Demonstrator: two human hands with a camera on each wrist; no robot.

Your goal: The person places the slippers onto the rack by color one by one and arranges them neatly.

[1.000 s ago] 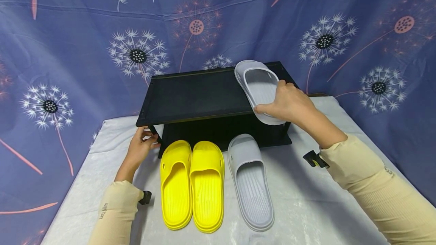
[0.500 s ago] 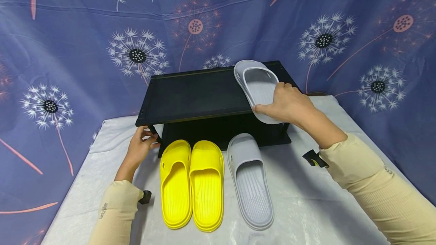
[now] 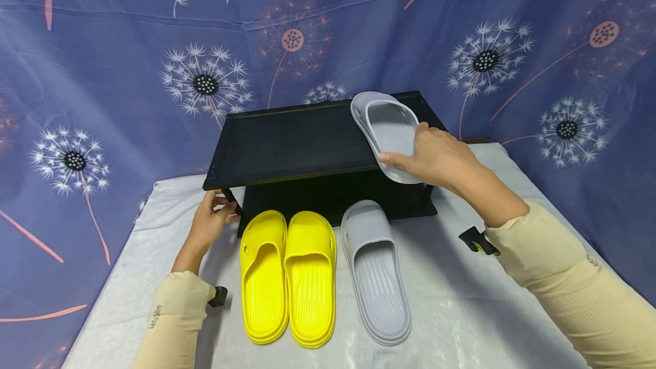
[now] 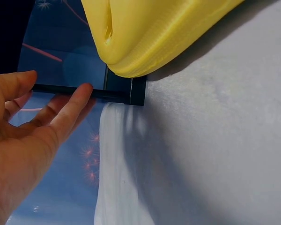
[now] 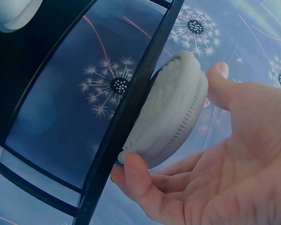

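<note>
A black two-tier shoe rack (image 3: pixel 292 144) stands at the back of the table. My right hand (image 3: pixel 443 155) grips a grey slipper (image 3: pixel 392 132) by its heel end, thumb on the near left side and fingers on the right. That slipper lies toe-back on the right of the top shelf, its heel (image 5: pixel 173 112) jutting past the front edge. My left hand (image 3: pixel 207 224) holds the rack's front left post (image 4: pixel 107 95) between thumb and fingers. Before the rack lie a left yellow slipper (image 3: pixel 265 295), a right yellow slipper (image 3: pixel 310 295) and a second grey slipper (image 3: pixel 380 289), toes toward the rack.
White cloth (image 3: pixel 461 306) covers the table. A blue curtain (image 3: pixel 359 27) with dandelion prints hangs close behind the rack and round both sides. The toes of the slippers on the table reach the front of the rack's lower shelf (image 3: pixel 312 201).
The grey slipper in my right hand has slid slightly farther back onto the top shelf, so less of its heel hangs over. My left hand stays on the post.
</note>
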